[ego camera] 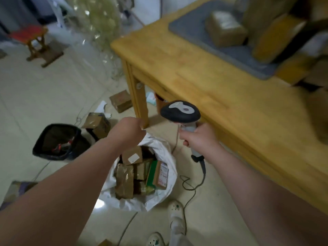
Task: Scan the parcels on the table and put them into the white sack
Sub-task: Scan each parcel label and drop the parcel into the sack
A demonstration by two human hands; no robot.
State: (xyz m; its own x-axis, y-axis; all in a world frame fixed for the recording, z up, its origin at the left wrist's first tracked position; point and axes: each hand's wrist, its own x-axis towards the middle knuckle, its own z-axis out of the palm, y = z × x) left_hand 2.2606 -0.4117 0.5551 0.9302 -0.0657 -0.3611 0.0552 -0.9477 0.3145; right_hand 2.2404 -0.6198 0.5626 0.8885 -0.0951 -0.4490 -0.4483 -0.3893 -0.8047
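**Between parcels: sack filling up, more waiting on desk**

White sack [159, 197] is sitting open on the floor just beside the desk leg, mouth gaping upward, w/ several brown taped parcels [132, 155] piled inside, one w/ a green side and a label showing. Looks well stocked but not brimming.

Left hand [126, 129] is hanging over the sack's far rim, fingers curled into a loose fist; it's turned away from the cam, so can't tell if it's pinching the sack edge or holding nothing. No parcel is showing in it. Right hand [197, 137] is wrapping its grip tight round the handle of the scanner [181, 113], head up and pointing away, cord trailing down to the floor.

On the desk [204, 82], well apart from both hands, at least one taped parcel [225, 28] is resting on a grey mat [239, 57]; a yellowish pkg [276, 38] is leaning next to it, blurred.

Judgement: drop-in step seems to be ending, so next is prob. reaching the left hand up to the desk, bringing a parcel's label under the scanner, then lowering it into the sack.

Stray boxes [121, 101] and a black bin [58, 141] are lying on the floor nearby; not clear whether those count.
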